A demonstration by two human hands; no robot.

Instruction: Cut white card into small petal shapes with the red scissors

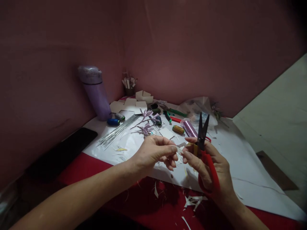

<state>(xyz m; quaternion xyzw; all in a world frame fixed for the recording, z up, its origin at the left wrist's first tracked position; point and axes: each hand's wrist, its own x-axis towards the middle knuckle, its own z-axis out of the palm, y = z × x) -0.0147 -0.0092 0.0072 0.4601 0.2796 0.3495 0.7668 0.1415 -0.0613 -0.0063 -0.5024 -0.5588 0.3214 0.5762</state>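
My left hand [155,151] is closed, pinching a small white paper piece [178,149] between thumb and fingertips. In my right hand [216,163] sits a pair of scissors [209,159] with red handles, its dark blades pointing up and slightly apart. The right thumb and fingertips also meet at the other end of the paper piece. Beyond my hands lie purple wire-stemmed flowers [146,128], a spool of golden thread [178,129] and a tube of purple material [189,127].
Thin metal wires [118,131] fan out at the left, near a blue thread spool [113,122] and a purple bottle [97,95]. Pliers with green handles [178,112] lie behind. Paper scraps [195,201] litter the red cloth [134,201] in front. A black phone-like slab [69,147] is at the left.
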